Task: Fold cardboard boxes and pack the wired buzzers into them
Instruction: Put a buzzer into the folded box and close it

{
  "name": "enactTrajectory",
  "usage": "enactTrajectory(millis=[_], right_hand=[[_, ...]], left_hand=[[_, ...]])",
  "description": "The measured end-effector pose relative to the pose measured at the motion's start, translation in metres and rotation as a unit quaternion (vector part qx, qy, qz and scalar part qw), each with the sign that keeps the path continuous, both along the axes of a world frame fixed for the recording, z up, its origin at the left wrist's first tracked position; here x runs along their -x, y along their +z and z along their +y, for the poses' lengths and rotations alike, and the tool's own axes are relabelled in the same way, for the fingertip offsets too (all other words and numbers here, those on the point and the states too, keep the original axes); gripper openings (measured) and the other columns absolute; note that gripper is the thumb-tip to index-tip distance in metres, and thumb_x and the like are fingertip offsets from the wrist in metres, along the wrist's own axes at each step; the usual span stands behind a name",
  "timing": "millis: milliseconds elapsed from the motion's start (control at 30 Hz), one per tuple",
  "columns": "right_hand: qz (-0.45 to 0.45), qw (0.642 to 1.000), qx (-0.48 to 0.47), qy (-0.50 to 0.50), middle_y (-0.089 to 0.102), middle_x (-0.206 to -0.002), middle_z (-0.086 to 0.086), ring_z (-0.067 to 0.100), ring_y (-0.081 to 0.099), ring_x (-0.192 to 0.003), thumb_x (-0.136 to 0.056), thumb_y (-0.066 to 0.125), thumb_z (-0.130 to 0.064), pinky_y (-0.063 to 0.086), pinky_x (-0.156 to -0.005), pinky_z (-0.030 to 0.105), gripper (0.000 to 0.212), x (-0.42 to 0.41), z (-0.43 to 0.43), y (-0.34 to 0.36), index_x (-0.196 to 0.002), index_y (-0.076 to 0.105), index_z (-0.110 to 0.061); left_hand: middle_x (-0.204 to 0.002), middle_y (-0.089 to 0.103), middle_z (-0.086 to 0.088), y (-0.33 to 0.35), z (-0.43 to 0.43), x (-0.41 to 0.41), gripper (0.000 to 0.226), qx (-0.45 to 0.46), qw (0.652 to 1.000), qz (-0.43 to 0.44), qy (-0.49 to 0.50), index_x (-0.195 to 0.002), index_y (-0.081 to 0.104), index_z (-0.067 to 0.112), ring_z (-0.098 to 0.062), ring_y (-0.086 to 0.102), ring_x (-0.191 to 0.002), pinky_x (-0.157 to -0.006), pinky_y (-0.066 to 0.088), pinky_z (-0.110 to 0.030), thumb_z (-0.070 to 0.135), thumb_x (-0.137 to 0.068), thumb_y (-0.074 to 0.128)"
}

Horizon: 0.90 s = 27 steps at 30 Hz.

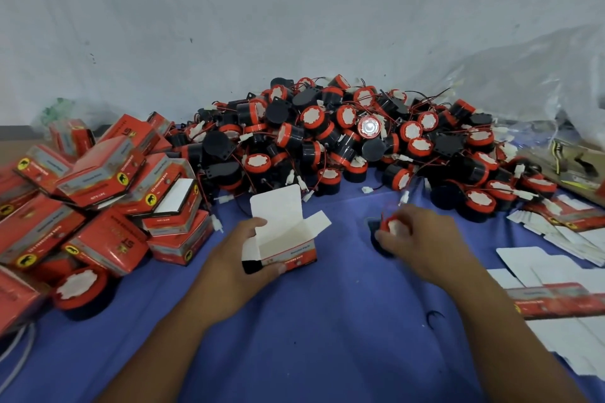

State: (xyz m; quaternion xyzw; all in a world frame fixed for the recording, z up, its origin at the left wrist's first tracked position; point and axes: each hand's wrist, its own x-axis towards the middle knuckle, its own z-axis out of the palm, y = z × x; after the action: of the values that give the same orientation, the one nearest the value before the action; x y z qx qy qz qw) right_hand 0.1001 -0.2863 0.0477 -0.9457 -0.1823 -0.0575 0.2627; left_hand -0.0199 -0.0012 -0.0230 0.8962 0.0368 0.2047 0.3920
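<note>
My left hand [239,258] grips a small red and white cardboard box [288,239] standing upright on the blue cloth, its white lid flap raised and the top open. To its right, my right hand [415,239] curls around a black and red wired buzzer [391,226], blurred, just above the cloth. A big heap of black and red buzzers [343,141] with thin wires and white plugs lies behind both hands.
Folded red boxes [98,193] are piled at the left, with one loose buzzer [80,288] in front. Flat unfolded box blanks [563,275] lie at the right. A clear plastic bag [540,75] rises at the back right. The blue cloth [327,321] covers the table.
</note>
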Motion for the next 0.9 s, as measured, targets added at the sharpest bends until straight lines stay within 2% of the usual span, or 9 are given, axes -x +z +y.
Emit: enactTrajectory(millis=[100, 233, 400, 467, 533, 600, 667, 767, 900], right_hand=[[-0.083, 0.977, -0.172, 0.099, 0.054, -0.116, -0.002, 0.012, 0.056, -0.099, -0.084, 0.078, -0.026, 0.047, -0.086, 0.022, 0.044, 0.007, 0.005, 0.006, -0.125, 0.064, -0.031], [-0.144, 0.94, -0.129, 0.282, 0.051, -0.132, -0.005, -0.002, 0.048, -0.118, -0.087, 0.076, -0.012, 0.036, -0.102, 0.009, 0.052, 0.023, 0.024, -0.002, -0.135, 0.059, -0.021], [-0.107, 0.922, -0.067, 0.365, 0.055, -0.138, -0.002, 0.0, 0.048, -0.118, -0.09, 0.066, 0.002, 0.032, -0.096, 0.001, 0.04, 0.033, 0.036, -0.009, -0.128, 0.065, -0.012], [-0.087, 0.92, -0.052, 0.379, 0.057, -0.135, 0.003, 0.005, 0.047, -0.117, -0.091, 0.058, 0.005, 0.034, -0.096, 0.004, 0.04, 0.034, 0.037, -0.007, -0.127, 0.065, -0.009], [-0.091, 0.919, -0.021, 0.383, 0.058, -0.132, 0.006, 0.015, 0.046, -0.117, -0.091, 0.054, 0.001, 0.035, -0.098, 0.01, 0.038, 0.036, 0.039, -0.009, -0.125, 0.066, -0.009], [-0.091, 0.924, 0.02, 0.372, 0.058, -0.127, 0.004, 0.02, 0.049, -0.113, -0.094, 0.052, -0.006, 0.038, -0.1, 0.022, 0.031, 0.038, 0.042, -0.013, -0.119, 0.07, -0.012], [-0.081, 0.928, 0.051, 0.36, 0.056, -0.117, 0.0, 0.022, 0.049, -0.106, -0.096, 0.052, -0.012, 0.04, -0.096, 0.034, 0.023, 0.039, 0.046, -0.015, -0.107, 0.072, -0.015], [-0.076, 0.933, 0.043, 0.348, 0.053, -0.106, -0.006, 0.017, 0.047, -0.099, -0.098, 0.055, -0.026, 0.04, -0.093, 0.037, 0.019, 0.039, 0.05, -0.017, -0.091, 0.071, -0.018], [-0.106, 0.947, 0.006, 0.304, 0.055, -0.099, -0.012, 0.014, 0.046, -0.097, -0.101, 0.053, -0.04, 0.037, -0.091, 0.033, 0.023, 0.044, 0.054, -0.018, -0.098, 0.069, -0.024]], left_hand=[[-0.119, 0.045, 0.044, 0.003, -0.005, 0.0, 0.072, 0.006, 1.0, 0.011, -0.028, -0.126, 0.035, 0.06, 0.011, 0.048, -0.114, -0.085, 0.045, -0.009, 0.054, -0.07, 0.081], [-0.129, 0.043, 0.041, 0.009, -0.015, 0.002, 0.073, 0.016, 0.996, 0.036, -0.085, -0.13, 0.037, 0.061, 0.016, 0.042, -0.121, -0.09, 0.04, -0.004, 0.064, -0.069, 0.078], [-0.13, 0.05, 0.037, 0.009, -0.026, 0.001, 0.066, 0.037, 0.993, 0.013, -0.113, -0.13, 0.045, 0.05, 0.011, 0.05, -0.122, -0.098, 0.041, -0.008, 0.037, -0.077, 0.083], [-0.13, 0.051, 0.035, 0.009, -0.027, 0.004, 0.048, 0.017, 0.994, 0.023, -0.108, -0.126, 0.046, 0.05, 0.008, 0.049, -0.123, -0.102, 0.042, -0.016, 0.039, -0.087, 0.072], [-0.128, 0.053, 0.028, 0.011, -0.029, 0.004, 0.025, 0.01, 0.993, 0.021, -0.113, -0.122, 0.052, 0.047, 0.002, 0.049, -0.124, -0.105, 0.04, -0.021, 0.045, -0.097, 0.052], [-0.123, 0.056, 0.026, 0.015, -0.032, 0.005, 0.028, 0.054, 0.993, 0.004, -0.107, -0.121, 0.058, 0.043, -0.002, 0.05, -0.122, -0.104, 0.038, -0.017, 0.046, -0.099, 0.041], [-0.117, 0.06, 0.015, 0.016, -0.031, 0.003, 0.033, 0.071, 0.993, -0.008, -0.096, -0.116, 0.066, 0.025, -0.009, 0.054, -0.116, -0.102, 0.042, -0.025, 0.037, -0.099, 0.04], [-0.107, 0.059, 0.001, 0.017, -0.032, 0.001, 0.034, 0.045, 0.996, -0.015, -0.08, -0.096, 0.068, 0.005, -0.015, 0.056, -0.104, -0.093, 0.046, -0.034, 0.028, -0.101, 0.042], [-0.108, 0.057, 0.007, 0.021, -0.037, 0.001, 0.032, 0.042, 0.996, 0.004, -0.076, -0.075, 0.07, 0.017, -0.004, 0.057, -0.099, -0.084, 0.043, -0.02, 0.022, -0.102, 0.052]])
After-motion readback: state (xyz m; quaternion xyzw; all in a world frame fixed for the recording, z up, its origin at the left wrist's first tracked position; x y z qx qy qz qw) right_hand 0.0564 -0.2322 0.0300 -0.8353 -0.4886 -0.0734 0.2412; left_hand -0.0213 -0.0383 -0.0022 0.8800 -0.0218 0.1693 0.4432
